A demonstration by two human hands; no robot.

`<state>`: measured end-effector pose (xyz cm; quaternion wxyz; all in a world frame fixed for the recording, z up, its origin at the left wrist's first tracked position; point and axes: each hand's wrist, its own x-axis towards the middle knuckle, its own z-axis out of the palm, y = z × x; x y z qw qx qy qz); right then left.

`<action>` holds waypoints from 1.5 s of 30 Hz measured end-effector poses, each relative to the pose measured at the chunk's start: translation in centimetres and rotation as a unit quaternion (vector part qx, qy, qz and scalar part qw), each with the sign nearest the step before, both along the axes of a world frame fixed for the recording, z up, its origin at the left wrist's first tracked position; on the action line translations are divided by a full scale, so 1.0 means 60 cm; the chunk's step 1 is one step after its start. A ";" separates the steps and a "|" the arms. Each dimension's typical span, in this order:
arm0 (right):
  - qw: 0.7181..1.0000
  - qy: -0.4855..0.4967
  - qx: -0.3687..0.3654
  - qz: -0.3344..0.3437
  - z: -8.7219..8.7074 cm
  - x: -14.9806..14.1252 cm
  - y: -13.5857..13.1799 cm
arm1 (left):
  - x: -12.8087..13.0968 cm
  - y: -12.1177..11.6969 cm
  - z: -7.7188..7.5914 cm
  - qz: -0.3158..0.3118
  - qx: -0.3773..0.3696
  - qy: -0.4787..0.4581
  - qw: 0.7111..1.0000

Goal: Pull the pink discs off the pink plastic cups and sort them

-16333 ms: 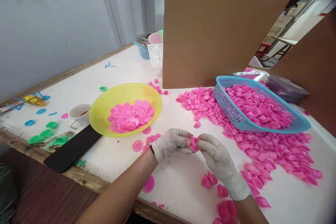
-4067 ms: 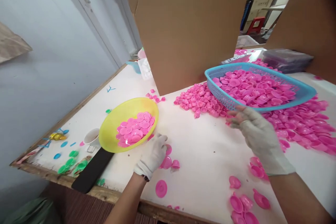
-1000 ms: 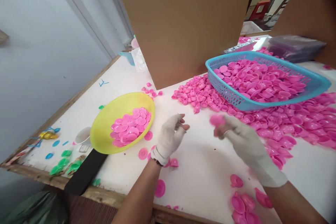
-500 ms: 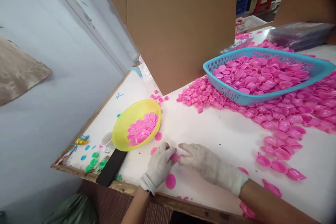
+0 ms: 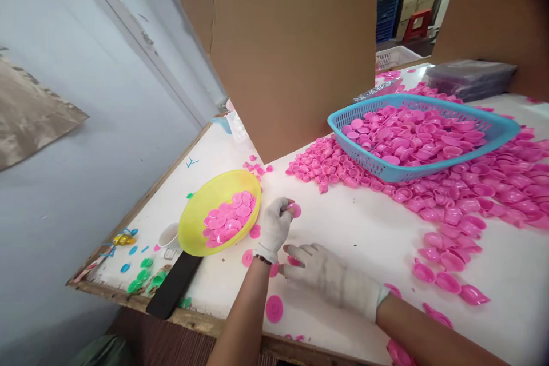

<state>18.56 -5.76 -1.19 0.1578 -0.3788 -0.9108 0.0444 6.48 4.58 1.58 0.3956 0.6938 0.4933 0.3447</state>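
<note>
Head view, left hand [image 5: 275,230]: my thumb and fingertips pinch a pink disc [image 5: 294,210].
Right hand [image 5: 328,277]: my fingers spread apart, near a pink piece [image 5: 294,261].
Bowl [image 5: 193,217]: left of both hands.

Surface [image 5: 343,217], left: bowl [image 5: 193,211], discs [image 5: 227,220] in it | left of bowl, just beside: mug [image 5: 168,236] | right: basket [image 5: 403,174], pieces [image 5: 412,137] in it, more before it and leftward | behind bowl–basket gap: cardboard [image 5: 300,57] | behind basket: stack [image 5: 472,77]
</note>
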 end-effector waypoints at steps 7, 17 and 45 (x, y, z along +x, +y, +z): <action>0.993 0.059 -0.081 -0.063 -0.022 0.005 0.015 | 0.031 -0.006 0.001 -0.045 -0.085 -0.215 0.972; 0.732 0.562 -0.266 -0.279 0.027 0.089 0.037 | 0.041 -0.020 -0.018 -0.158 -0.262 -0.320 0.897; 0.877 0.442 -0.018 -0.186 0.055 0.077 -0.003 | 0.035 -0.070 0.009 -0.182 0.123 -0.188 0.957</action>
